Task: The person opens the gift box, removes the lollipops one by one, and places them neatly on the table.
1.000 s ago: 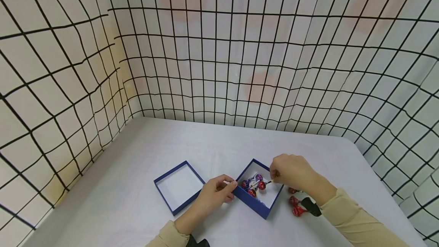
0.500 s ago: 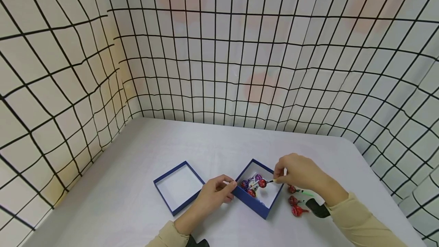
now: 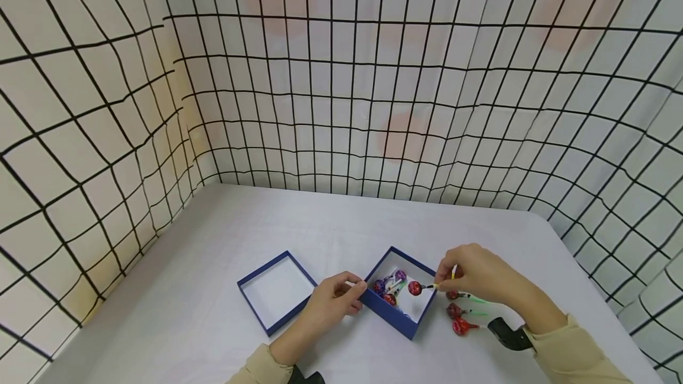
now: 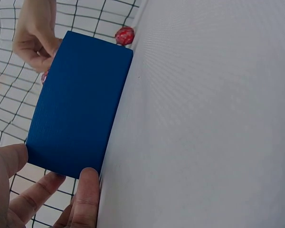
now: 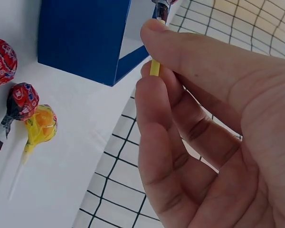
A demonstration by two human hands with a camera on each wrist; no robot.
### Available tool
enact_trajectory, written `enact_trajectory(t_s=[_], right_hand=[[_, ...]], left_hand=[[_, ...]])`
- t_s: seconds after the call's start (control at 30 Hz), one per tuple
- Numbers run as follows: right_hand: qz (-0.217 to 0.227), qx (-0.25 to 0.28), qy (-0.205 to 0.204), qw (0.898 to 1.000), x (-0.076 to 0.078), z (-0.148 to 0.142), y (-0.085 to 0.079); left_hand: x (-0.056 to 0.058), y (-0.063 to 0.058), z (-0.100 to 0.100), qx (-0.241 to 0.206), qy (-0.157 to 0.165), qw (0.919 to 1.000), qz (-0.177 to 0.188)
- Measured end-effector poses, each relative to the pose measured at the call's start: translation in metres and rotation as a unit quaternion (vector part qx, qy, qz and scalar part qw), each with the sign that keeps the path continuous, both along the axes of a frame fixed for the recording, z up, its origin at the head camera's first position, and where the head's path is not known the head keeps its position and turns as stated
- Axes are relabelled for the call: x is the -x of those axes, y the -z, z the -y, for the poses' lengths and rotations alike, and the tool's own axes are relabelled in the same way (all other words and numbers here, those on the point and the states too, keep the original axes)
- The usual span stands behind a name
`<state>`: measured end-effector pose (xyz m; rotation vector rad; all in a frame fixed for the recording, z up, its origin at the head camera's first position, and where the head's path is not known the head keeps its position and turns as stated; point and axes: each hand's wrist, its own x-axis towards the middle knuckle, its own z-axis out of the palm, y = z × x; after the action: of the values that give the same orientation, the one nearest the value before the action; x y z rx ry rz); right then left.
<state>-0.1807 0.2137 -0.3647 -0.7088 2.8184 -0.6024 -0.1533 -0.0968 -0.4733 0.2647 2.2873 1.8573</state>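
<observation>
A blue open box [image 3: 392, 316] with a white inside stands on the white table. My left hand [image 3: 328, 304] grips its near-left corner; the left wrist view shows the thumb and fingertips at the end of the blue wall [image 4: 80, 104]. Between thumb and fingertips, my right hand [image 3: 480, 274] pinches the yellow stick [image 5: 155, 67] of a lollipop. Its red wrapped head [image 3: 415, 288] hangs over the box's right part, tilted, stick pointing right. Inside the box, purple and red lollipops [image 3: 390, 299] lie in a heap toward the left corner.
A shallow blue-edged lid [image 3: 277, 292] lies inside-up left of the box. Right of the box lie several loose lollipops, among them a red one [image 3: 461, 326] and a yellow one [image 5: 42, 123]. A black wire grid [image 3: 341, 99] stands along the table's back and sides.
My right hand has drawn slightly to the right with the lollipop, whose head has shifted right over the box. The left hand keeps its hold on the box corner.
</observation>
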Motion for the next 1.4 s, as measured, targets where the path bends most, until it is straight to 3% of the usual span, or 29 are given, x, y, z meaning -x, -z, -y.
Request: enact_trajectory(t_s=[0.3,0.6,0.97,1.27,1.4], right_hand=[[0.026,0.053,-0.027,0.998,-0.007,-0.019,0.007],[0.072,0.085,-0.026,0.993,-0.018,-0.043,0.015],[0.094,0.112,-0.002,0.989,-0.037,-0.082,0.035],[0.146,0.137,0.015,0.980,-0.038,-0.099,0.055],[0.168,0.150,0.002,0.974,-0.037,-0.104,0.063]], left_hand=[[-0.001,0.000,0.001,0.003,0.003,1.0000,0.003],[0.000,0.001,0.001,-0.002,0.003,1.0000,0.001],[-0.001,-0.001,0.001,0.004,0.003,1.0000,0.002],[-0.001,-0.001,0.000,-0.003,0.002,1.0000,0.002],[0.000,-0.001,0.000,-0.005,0.002,1.0000,0.003]])
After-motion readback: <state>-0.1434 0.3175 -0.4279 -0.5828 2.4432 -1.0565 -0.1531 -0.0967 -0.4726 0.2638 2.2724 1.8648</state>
